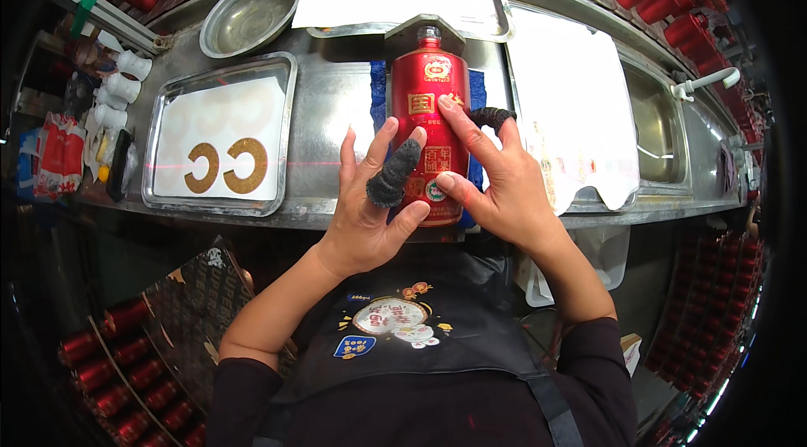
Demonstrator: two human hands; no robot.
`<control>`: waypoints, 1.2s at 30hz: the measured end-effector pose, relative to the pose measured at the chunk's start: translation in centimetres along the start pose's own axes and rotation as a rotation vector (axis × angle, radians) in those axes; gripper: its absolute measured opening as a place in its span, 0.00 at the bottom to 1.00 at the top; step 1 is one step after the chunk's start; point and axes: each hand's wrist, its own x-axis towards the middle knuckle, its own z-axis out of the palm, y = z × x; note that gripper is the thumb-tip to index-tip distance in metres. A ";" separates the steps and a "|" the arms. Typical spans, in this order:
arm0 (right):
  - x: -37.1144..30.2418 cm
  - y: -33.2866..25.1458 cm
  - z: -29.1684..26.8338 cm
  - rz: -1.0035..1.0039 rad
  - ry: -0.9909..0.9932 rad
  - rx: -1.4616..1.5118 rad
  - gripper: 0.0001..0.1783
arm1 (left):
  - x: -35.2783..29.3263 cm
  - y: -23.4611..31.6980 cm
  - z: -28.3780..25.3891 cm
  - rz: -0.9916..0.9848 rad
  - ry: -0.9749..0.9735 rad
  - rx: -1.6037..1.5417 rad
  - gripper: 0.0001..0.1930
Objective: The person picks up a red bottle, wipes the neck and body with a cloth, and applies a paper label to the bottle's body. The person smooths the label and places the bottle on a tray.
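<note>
A glossy red bottle [429, 132] with gold lettering and a clear glass neck lies in front of me, its neck pointing away. Under it is a blue cloth [477, 86], showing at both sides. My left hand [370, 203] is at the bottle's left side with the fingers spread, a dark knitted cover on one finger. Whether its fingertips touch the bottle I cannot tell. My right hand [500, 174] reaches over the right side, its index fingertip on the upper gold lettering and its thumb by the lower green-white mark. It also wears a dark finger cover and grips nothing.
A metal tray [287, 102] on the left holds a white sheet with two gold C-shaped decals. Behind it stands a steel bowl [212, 24]. Another tray [504, 23] bears white sheets. White paper [572, 77] lies beside a sink [668, 123] with a white tap [710, 84].
</note>
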 end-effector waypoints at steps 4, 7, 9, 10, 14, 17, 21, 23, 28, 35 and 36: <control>0.3 -0.5 -0.4 0.062 -0.083 0.002 0.44 | -0.2 -0.2 -0.3 0.000 0.007 0.013 0.33; 0.5 -0.6 -0.2 0.058 -0.078 -0.001 0.46 | -0.3 -0.9 -0.5 0.020 -0.009 0.030 0.35; 0.3 -0.5 -0.1 0.038 -0.061 0.031 0.46 | -0.4 -1.0 -0.4 0.042 -0.017 0.047 0.37; 0.2 -0.4 0.0 0.021 -0.048 0.061 0.46 | -0.5 -1.0 -0.2 -0.017 0.002 -0.067 0.39; -0.8 0.3 0.2 0.133 -0.068 0.151 0.47 | -0.7 -0.1 0.5 -0.246 0.024 -0.388 0.43; -1.1 1.1 1.1 0.086 -0.069 0.197 0.48 | -0.5 0.4 0.5 -0.225 0.002 -0.279 0.41; -0.8 2.0 2.2 0.016 0.013 0.372 0.48 | -0.3 0.5 0.1 -0.231 0.026 -0.313 0.41; -0.8 2.0 2.2 0.016 0.043 0.425 0.46 | -0.3 0.5 0.3 -0.285 0.047 -0.304 0.41; -1.4 1.4 1.3 0.029 -0.053 0.164 0.42 | -0.2 0.2 1.5 -0.350 0.115 -0.587 0.41; -0.8 1.0 0.8 -0.029 -0.002 0.161 0.43 | -0.1 0.4 0.3 -0.282 0.069 -0.273 0.41; -0.7 1.0 0.6 -0.035 -0.010 0.152 0.44 | 0.0 0.5 0.3 -0.201 0.054 -0.194 0.40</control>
